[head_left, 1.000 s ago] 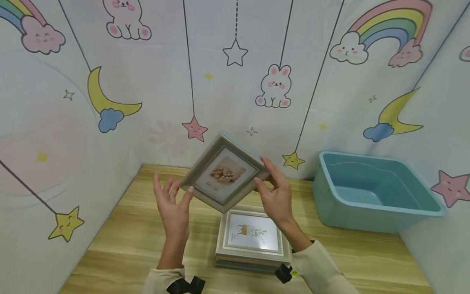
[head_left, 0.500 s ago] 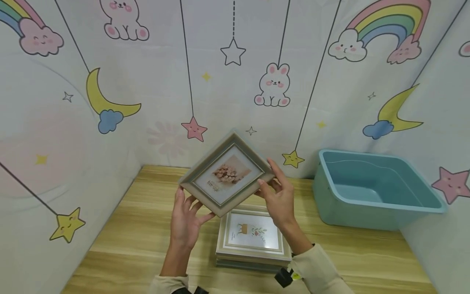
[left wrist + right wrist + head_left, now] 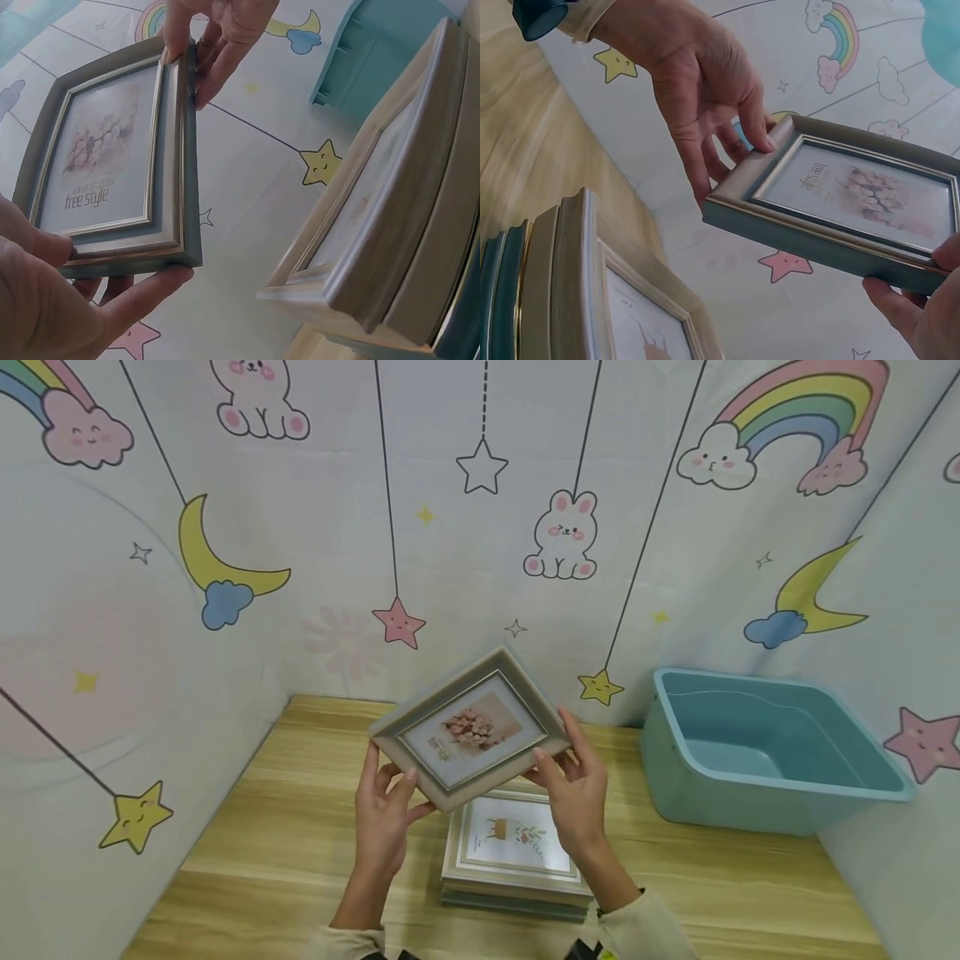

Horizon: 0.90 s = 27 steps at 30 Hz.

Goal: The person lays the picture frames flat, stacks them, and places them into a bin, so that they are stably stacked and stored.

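Both hands hold a picture frame point(image 3: 480, 727) tilted in the air, its pink-flower print facing up; the left wrist view shows the words "free style" on the print. My left hand point(image 3: 382, 818) grips its left corner, thumb on the front and fingers beneath. At the opposite corner my right hand point(image 3: 579, 789) pinches the border between thumb and fingers. Below lies a stack of picture frames point(image 3: 517, 852), the top one showing a plant and stool print. In the right wrist view the stacked frames point(image 3: 577, 285) appear edge-on, some with teal sides.
A blue-green plastic tub point(image 3: 772, 785) stands on the right of the wooden table point(image 3: 247, 860). Behind and on both sides hangs a white cloth backdrop point(image 3: 450, 560) printed with stars, moons and rabbits.
My left hand has come in from being spread beside the frame to gripping its corner. The held frame has turned slightly and sunk a little, with the right hand still on it.
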Motion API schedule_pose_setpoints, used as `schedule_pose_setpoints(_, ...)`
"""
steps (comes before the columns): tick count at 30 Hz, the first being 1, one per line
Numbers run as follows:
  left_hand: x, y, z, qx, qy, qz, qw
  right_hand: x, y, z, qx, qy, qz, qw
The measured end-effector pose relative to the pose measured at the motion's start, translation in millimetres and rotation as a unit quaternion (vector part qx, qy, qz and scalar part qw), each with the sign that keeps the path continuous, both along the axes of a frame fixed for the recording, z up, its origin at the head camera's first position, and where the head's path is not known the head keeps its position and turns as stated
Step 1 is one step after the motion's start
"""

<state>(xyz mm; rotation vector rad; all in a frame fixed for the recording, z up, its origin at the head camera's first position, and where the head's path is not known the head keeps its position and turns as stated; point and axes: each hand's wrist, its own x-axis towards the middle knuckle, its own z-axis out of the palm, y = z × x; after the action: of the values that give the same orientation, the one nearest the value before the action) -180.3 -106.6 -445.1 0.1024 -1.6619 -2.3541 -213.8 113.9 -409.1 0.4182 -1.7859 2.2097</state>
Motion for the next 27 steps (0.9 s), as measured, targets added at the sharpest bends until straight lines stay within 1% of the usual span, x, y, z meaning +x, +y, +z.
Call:
schedule_pose_setpoints(2, -0.1, -1.5, -1.2, -0.013, 0.007, 0.003, 0.9999, 1.4, 1, -3.0, -0.001, -0.006, -0.006, 1.0000)
schedule_pose_setpoints(3, 0.0, -2.5, -1.1, -0.023, 0.012, 0.007, 0.9996, 2.0, 1, -3.8, 0.007, -0.008, -0.018, 0.9998)
schedule_pose_setpoints(6, -0.2, -5.7, -0.1, -0.065, 0.024, 0.026, 0.9973, 2.7, 4, -3.4, 0.037, -0.014, -0.060, 0.9974)
schedule_pose_setpoints(9, 0.8, -8.5, 2.5, -0.111, 0.037, 0.050, 0.9918, 3.1, 7, -0.3, 0.077, -0.019, -0.092, 0.9926)
schedule_pose_setpoints(12, 2.2, -10.2, 4.7, -0.148, 0.049, 0.066, 0.9856, 4.3, 9, 1.5, 0.113, -0.022, -0.090, 0.9893)
schedule_pose_setpoints(14, 3.0, -10.6, 6.0, -0.173, 0.057, 0.079, 0.9801, 5.0, 11, 0.7, 0.142, -0.024, -0.089, 0.9855)
schedule_pose_setpoints(16, 3.2, -10.9, 6.3, -0.199, 0.069, 0.094, 0.9730, 5.4, 13, -1.0, 0.165, -0.026, -0.084, 0.9825)
schedule_pose_setpoints(19, 3.8, -10.9, 5.7, -0.249, 0.091, 0.121, 0.9567, 5.1, 15, -4.1, 0.186, -0.037, -0.064, 0.9798)
schedule_pose_setpoints(21, 3.7, -10.8, 3.8, -0.273, 0.107, 0.136, 0.9462, 4.8, 16, -5.4, 0.199, -0.049, -0.049, 0.9775)
schedule_pose_setpoints(23, 3.5, -10.6, 1.4, -0.292, 0.129, 0.148, 0.9362, 4.6, 18, -6.0, 0.221, -0.063, -0.034, 0.9727)
schedule_pose_setpoints(25, 3.2, -10.0, -1.8, -0.304, 0.147, 0.159, 0.9278, 4.3, 18, -6.0, 0.246, -0.077, -0.026, 0.9659)
schedule_pose_setpoints(27, 3.5, -9.3, -4.4, -0.311, 0.159, 0.166, 0.9221, 3.8, 19, -5.3, 0.266, -0.088, -0.019, 0.9597)
